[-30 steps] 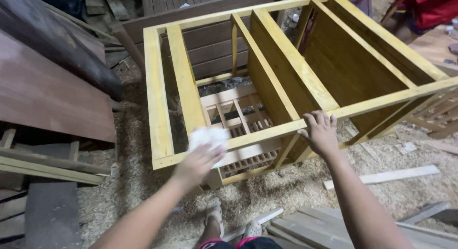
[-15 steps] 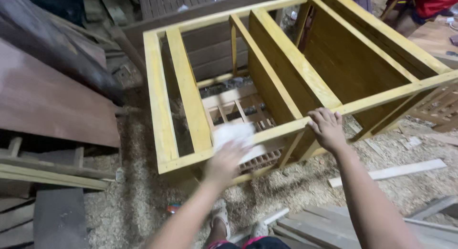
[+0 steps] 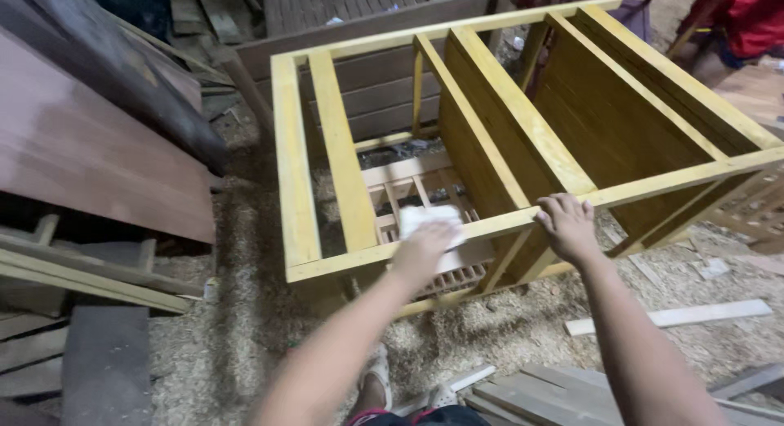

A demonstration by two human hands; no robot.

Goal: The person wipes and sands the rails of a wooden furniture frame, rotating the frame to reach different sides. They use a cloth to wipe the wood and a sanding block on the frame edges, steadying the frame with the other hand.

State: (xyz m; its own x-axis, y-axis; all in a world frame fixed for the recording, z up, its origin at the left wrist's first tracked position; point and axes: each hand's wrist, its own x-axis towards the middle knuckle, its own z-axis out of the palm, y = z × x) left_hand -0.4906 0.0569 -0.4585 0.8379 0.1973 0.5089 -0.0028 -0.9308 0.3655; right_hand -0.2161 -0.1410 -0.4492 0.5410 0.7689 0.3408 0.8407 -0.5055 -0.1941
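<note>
The frame (image 3: 523,148), a yellow wooden cabinet carcass lying on its side, sits on a sawdust floor (image 3: 245,312). Its far right corner runs out of view, and the stuff beneath its slats is hard to make out. The left hand (image 3: 420,250) presses a white cloth (image 3: 429,218) onto the near rail (image 3: 490,226), fingers curled over the cloth, which hides most of them. The right hand (image 3: 567,226) lies open and flat, gripping nothing, on the same rail just beside a slanted divider. Two hands, one cloth. Brown boards (image 3: 90,156) crowd the left side, and loose planks (image 3: 670,316) lie near the right. Bare floor is left in front of the rail, where two feet (image 3: 380,373) in pale sandals stand.
</note>
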